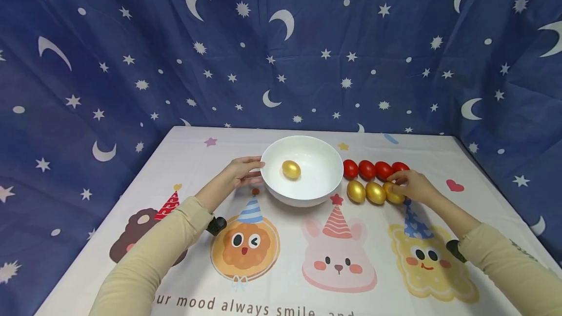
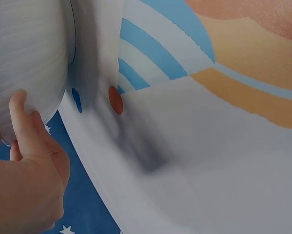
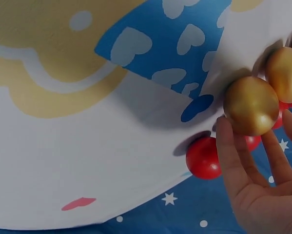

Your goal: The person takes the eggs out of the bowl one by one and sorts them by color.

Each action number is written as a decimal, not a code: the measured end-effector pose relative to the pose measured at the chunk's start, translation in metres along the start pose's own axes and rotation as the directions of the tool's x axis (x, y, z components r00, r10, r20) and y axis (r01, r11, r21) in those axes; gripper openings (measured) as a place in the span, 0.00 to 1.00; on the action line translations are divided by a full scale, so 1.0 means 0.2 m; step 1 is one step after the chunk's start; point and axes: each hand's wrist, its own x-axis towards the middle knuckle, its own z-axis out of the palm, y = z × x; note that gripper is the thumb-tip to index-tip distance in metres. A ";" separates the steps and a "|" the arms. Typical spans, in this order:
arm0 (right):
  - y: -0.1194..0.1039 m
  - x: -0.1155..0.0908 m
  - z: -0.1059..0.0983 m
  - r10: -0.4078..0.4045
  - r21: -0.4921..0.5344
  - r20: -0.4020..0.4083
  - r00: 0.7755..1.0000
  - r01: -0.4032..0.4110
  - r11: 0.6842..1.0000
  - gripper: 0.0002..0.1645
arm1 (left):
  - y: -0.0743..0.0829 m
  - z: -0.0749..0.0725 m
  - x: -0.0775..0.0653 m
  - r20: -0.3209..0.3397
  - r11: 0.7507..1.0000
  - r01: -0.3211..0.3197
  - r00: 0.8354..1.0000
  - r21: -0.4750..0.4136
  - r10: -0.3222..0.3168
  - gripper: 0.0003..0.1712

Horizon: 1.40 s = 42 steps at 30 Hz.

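Note:
A white bowl (image 1: 322, 172) sits mid-table in the head view, with one golden egg (image 1: 291, 170) inside it. My left hand (image 1: 245, 171) grips the bowl's left side; in the left wrist view its fingers lie along the outer wall (image 2: 29, 63). At the right, my right hand (image 1: 411, 186) has its fingers around the rightmost golden egg (image 3: 251, 106) of a short row. Two more golden eggs (image 1: 366, 192) lie to the left of it. Behind them runs a row of several red eggs (image 1: 367, 170), the rightmost partly hidden by my right hand.
A white cloth (image 1: 246, 301) with printed cartoon figures and lettering covers the table. Behind the table's far edge hangs a dark blue curtain (image 1: 307, 87) with moons and stars. The red and golden rows stand close to the bowl's right side.

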 end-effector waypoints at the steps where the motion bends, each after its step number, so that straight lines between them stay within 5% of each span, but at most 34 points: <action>1: -0.01 0.00 0.00 0.006 -0.003 -0.001 1.000 -0.006 1.000 0.19 | 0.00 0.00 0.00 0.002 1.000 -0.003 1.000 0.002 0.003 0.29; 19: -0.09 -0.01 -0.07 0.002 -0.080 -0.086 0.996 -0.009 0.997 0.16 | 0.00 0.01 0.03 -0.009 1.000 -0.003 1.000 -0.011 0.002 0.29; 30: -0.18 -0.03 -0.06 0.027 -0.033 -0.171 0.985 -0.033 0.999 0.13 | 0.01 0.00 0.02 -0.010 1.000 -0.007 1.000 -0.003 0.007 0.29; 42: -0.32 -0.04 0.00 -0.040 0.003 -0.187 0.982 0.041 0.999 0.14 | 0.00 0.00 0.03 -0.020 1.000 -0.011 1.000 0.008 0.011 0.28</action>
